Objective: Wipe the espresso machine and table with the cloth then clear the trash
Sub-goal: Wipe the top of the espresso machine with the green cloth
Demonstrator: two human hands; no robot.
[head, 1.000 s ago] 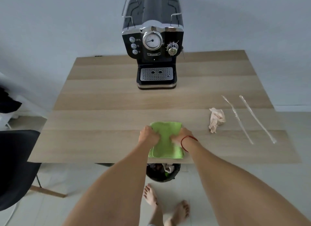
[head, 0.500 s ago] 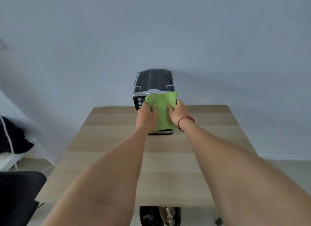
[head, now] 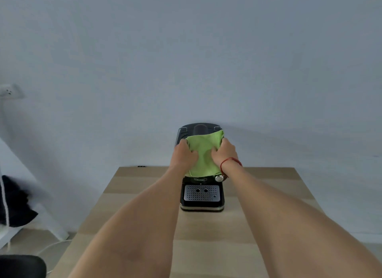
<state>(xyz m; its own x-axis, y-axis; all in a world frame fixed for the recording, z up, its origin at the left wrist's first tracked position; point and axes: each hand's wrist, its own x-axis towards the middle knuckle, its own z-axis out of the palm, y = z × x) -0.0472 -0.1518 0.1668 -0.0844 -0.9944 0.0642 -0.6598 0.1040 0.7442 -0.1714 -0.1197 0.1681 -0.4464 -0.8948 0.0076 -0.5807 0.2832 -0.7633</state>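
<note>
Both hands have carried the green cloth up from the front panel of the espresso machine since half a second ago, so its perforated metal drip grate and round chrome knob are now showing below the cloth. At the centre of the frame the soft, nubbly cloth is lying draped over the machine's top and upper front, its far edge reaching the glossy black, rounded lid. The left hand is gripping the cloth's left edge with fingers curled over it and the thumb digging into the fabric. The right hand, a thin red string bracelet circling its wrist, is gripping the right edge the same way, and the fabric is bunching into a fold between the two thumbs. The boxy machine is standing on the pale, wood-grain table, close to the matte grey wall. At the left edge of the frame a white socket is showing, with dark crumpled fabric below it, and a black chair is filling the lower left corner.
</note>
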